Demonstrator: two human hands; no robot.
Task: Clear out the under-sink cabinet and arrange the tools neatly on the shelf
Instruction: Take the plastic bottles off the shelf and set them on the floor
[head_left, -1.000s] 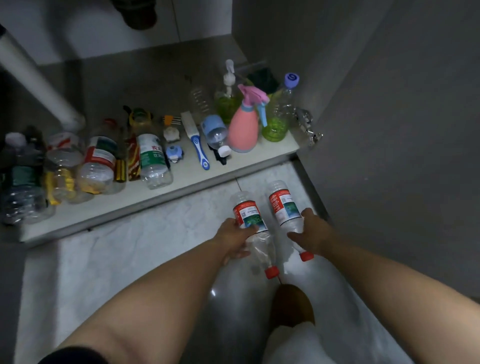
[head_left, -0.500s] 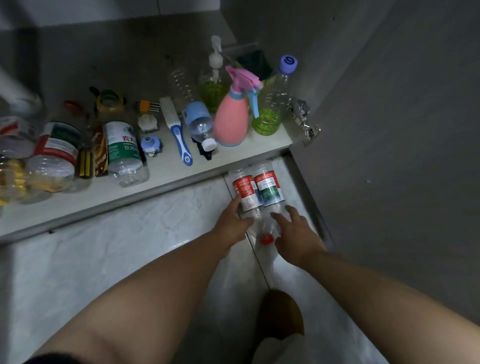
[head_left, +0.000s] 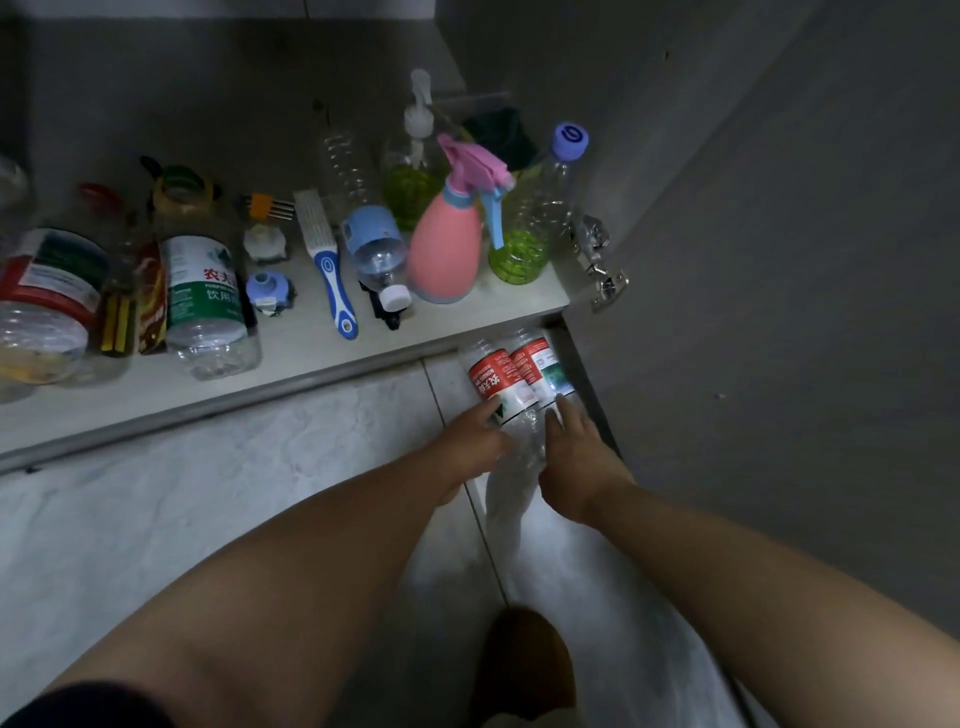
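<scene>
Both hands are down at the floor, at the right front corner of the cabinet, on two small clear bottles with red labels.

- left hand: fingers mostly straight, index finger laid on the label of the left bottle. It touches from the left side and is not wrapped round the bottle. Thumb is hidden, can't tell where it sits.
- right hand: fingers straight and slightly spread, fingertips on the lower edge of the label of the right bottle. Flat contact, no grip.

Bottles: both lie on their sides on the floor tiles, side by side and touching. Their far ends are right up against the front edge of the cabinet base, with the necks toward the person. Caps are hidden by the hands. The right bottle is just beside the open cabinet door.

On the cabinet base, right to left:
- clear bottle with purple cap, upright, green liquid at the bottom, near the door hinge
- pink spray bottle, upright, near the front edge
- green pump bottle, upright, behind the pink one
- small blue-label bottle, on its side, white cap toward the front
- blue-and-white brush, lying flat just beside it
- large green-label bottle, lying down
- jar with red-and-green label, far left
</scene>
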